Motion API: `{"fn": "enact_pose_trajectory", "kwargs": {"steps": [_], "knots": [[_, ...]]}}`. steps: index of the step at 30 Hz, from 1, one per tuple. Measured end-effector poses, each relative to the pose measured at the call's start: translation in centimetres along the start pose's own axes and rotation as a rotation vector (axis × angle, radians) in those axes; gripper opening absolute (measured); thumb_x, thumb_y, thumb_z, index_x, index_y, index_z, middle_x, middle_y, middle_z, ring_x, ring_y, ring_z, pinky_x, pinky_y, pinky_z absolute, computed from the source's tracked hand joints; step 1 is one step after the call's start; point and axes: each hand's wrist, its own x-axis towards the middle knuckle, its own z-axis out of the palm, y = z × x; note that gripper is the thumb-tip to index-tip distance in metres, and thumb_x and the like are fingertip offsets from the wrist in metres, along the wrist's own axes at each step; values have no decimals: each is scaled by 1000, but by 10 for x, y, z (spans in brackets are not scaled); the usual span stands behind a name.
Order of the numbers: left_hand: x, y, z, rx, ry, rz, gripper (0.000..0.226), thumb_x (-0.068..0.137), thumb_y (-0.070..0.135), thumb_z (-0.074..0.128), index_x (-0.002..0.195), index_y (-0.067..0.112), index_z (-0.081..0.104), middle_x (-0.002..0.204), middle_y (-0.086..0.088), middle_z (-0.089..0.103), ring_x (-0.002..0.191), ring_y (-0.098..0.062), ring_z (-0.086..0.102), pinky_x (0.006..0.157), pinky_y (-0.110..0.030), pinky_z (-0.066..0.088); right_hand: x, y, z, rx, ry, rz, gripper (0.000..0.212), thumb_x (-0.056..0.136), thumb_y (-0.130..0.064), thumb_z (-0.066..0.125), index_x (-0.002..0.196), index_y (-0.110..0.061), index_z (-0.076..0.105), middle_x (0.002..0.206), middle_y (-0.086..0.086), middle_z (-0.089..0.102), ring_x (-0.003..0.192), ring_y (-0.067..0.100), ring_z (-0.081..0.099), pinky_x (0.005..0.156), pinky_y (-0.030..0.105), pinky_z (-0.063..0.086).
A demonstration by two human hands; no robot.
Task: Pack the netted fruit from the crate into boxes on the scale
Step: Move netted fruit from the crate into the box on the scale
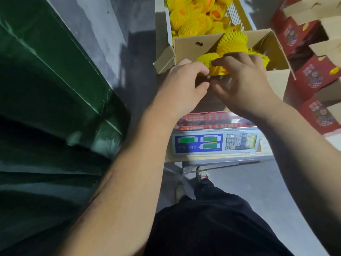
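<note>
We found the netted fruit lying in the open box on the scale, just beyond both hands. Our right hand lay nearer, its curled fingers touching the netting; our left hand curled at the near box wall. Whether either actually gripped anything, we could not tell. The crate was cut off at the far edge.

Scale readout blurred, unreadable
</note>
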Motion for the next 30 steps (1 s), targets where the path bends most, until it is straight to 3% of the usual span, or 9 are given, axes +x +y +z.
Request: {"fn": "enact_pose_trajectory", "kwargs": {"steps": [8, 18, 23, 27, 30], "knots": [[-5, 2, 2, -46, 33, 4, 28, 99, 30, 67, 126, 27, 70, 128, 2, 61, 120, -16, 56, 99, -28, 44, -7, 3, -3, 0, 17, 1, 42, 97, -44, 57, 136, -28, 61, 141, 2, 57, 134, 33, 45, 113, 42, 29], [-5, 4, 0, -86, 45, -27, 26, 100, 27, 65, 125, 26, 70, 127, 3, 60, 119, -13, 54, 90, -18, 36, 1, 2, -3, 60, 11, -43, 40, 97, -40, 61, 133, -25, 63, 135, 5, 60, 127, 34, 50, 107, 46, 35], [3, 2, -2, -100, 48, -65, 27, 102, 26, 61, 128, 26, 69, 129, 4, 61, 121, -14, 55, 93, -21, 37, 34, 33, -13, 105, 82, 105, 44, 91, -30, 63, 134, -19, 63, 131, 16, 62, 120, 41, 55, 100, 53, 46], [18, 5, -1, -102, 31, -97, 27, 104, 29, 59, 129, 28, 67, 131, 7, 59, 121, -12, 54, 93, -22, 39, 87, 57, -12, -47, -129, 228, 56, 91, -41, 57, 144, -26, 50, 145, 23, 47, 128, 49, 49, 107, 56, 43], [33, 9, 0, -132, 37, -104, 26, 104, 28, 59, 129, 26, 68, 130, 6, 60, 122, -13, 55, 97, -23, 41, 116, 57, 2, -80, -318, 218, 57, 88, -38, 56, 143, -27, 45, 142, 18, 39, 118, 50, 57, 101, 56, 47]]}}
